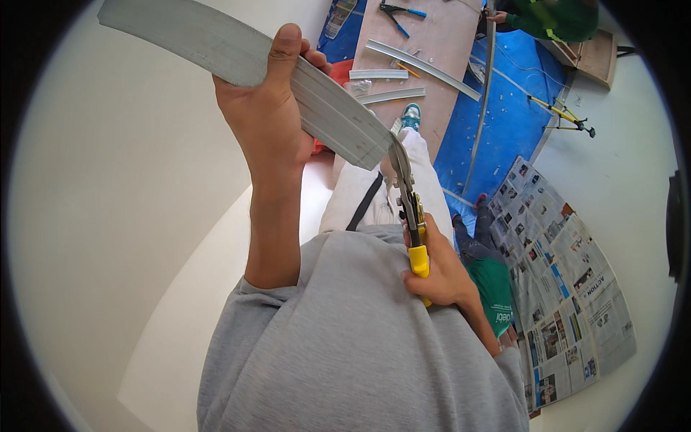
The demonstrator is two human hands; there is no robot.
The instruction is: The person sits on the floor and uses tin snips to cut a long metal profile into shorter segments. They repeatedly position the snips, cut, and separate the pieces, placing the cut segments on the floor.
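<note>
A long grey metal channel [335,115] slants from the upper left down to the middle of the head view. My left hand [270,108] is wrapped round it partway along, thumb laid over its face. In my right hand [448,270] are tin snips [412,216] with yellow grips, the fingers closed round the handles. Their metal jaws meet the channel's lower right corner; whether the blades are biting into it I cannot tell.
Cut metal strips [425,66], a pencil [408,69] and blue-handled pliers [396,16] lie on a wooden board [443,18]. Blue sheeting [522,93] covers the floor at right, with a yellow tripod [561,111]. Newspaper [568,288] covers a panel. Two other people are nearby, one holding a long strip [484,108].
</note>
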